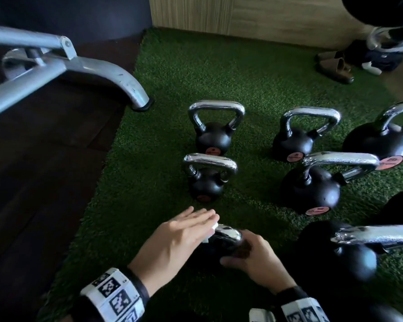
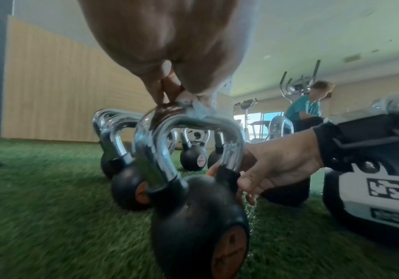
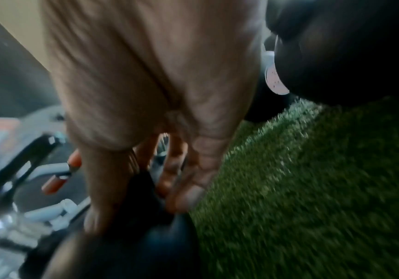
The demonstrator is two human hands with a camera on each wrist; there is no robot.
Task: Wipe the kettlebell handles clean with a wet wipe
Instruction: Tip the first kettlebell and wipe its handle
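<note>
Turf (image 1: 163,73) — left-wrist view alone shows wipe (image 2: 202,111) on handle (image 2: 193,122).

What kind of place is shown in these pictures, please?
Most likely a gym. Several black kettlebells with chrome handles stand on green artificial turf, a steel bench frame sits on the dark floor beside it, and the left wrist view shows cardio machines in the background.

The kettlebells (image 1: 210,138) were black with chrome handles (image 1: 215,108) and pinkish-orange round labels (image 1: 212,151). The turf (image 1: 254,77) was green, the wet wipe (image 2: 200,107) white, the wristbands (image 1: 113,296) black-and-white patterned.
</note>
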